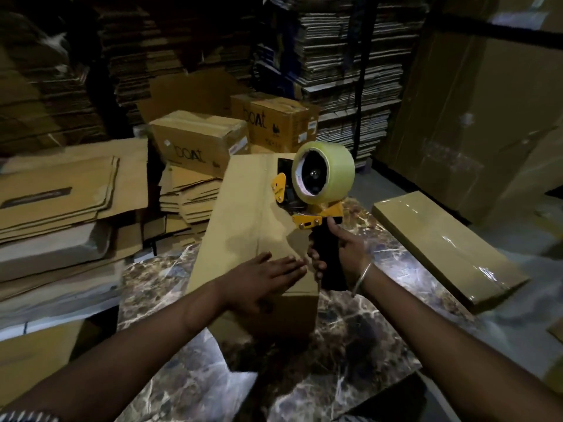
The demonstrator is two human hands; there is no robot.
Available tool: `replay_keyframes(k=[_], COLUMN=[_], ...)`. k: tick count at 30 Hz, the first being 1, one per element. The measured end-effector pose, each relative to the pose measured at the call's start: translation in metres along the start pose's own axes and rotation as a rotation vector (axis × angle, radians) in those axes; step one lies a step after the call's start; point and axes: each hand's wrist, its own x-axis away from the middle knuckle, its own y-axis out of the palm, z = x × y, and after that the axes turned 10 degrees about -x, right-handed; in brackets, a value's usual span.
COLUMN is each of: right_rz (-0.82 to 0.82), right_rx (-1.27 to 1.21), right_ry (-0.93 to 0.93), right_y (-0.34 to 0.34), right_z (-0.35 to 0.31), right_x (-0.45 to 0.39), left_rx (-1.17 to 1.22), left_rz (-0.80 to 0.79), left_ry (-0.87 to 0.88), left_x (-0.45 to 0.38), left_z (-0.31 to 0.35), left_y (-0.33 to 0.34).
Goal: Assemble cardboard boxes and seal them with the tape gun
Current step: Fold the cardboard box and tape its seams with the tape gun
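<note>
A box (243, 226) stands on the worktop (365, 330); flat cartons (70, 190) lie left, two boxes (237, 132) behind, a flat package (444, 245) right.

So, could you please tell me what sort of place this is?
Probably a packing warehouse or storeroom: tall stacks of flattened cartons line the back, printed boxes sit nearby, and a tape gun is in use.

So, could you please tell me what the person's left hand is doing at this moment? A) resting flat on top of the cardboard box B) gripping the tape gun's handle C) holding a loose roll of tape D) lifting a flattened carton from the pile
A: the left hand lies with straight fingers on the top of the cardboard box, while the right hand grips the tape gun by its black handle.
</note>
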Motion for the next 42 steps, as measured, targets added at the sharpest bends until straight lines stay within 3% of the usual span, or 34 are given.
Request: replay_keyframes(k=[2,4,7,10,18,23,29,32,36,42], right_rz=[-0.032,-0.058,-0.114,-0.152,-0.216,-0.316,-0.446,-0.475,-0.502,-0.575], right_rx=[-0.027,-0.043,-0.033,-0.050,-0.087,-0.094,-0.101,-0.132,-0.133,-0.128], right_ry=[-0.017,-0.014,0.070,0.117,0.254,0.348,0.431,0.453,0.452,0.529], right_y=[0.013,0.021,0.031,0.036,0.028,0.019,0.014,0.011,0.013,0.014], right_z=[0.009,0.020,0.032,0.041,0.041,0.040,0.037,0.038,0.036,0.032], right_x=[-0.007,-0.017,-0.028,-0.034,-0.045,-0.050,-0.054,-0.054,-0.054,-0.061], left_rx=[-0.044,-0.173,-0.274,-0.223,0.553,1.166,1.248,1.243,1.333,1.300], left_rz=[0.043,0.203,0.448,0.662,0.768,0.922,1.271,1.265,1.134,1.049], left_ry=[-0.018,-0.085,-0.276,-0.544,-1.096,-1.504,-1.746,-1.910,-2.019,-1.929], left_x=[0.017,0.035,0.051,0.046,0.006,-0.035,-0.077,-0.089,-0.092,-0.076], left_z=[0.010,0.021,0.046,0.075,0.145,0.172,0.159,0.156,0.155,0.154], left_y=[0.004,0.020,0.054,0.074,0.075,0.031,-0.003,-0.002,0.006,0.010])
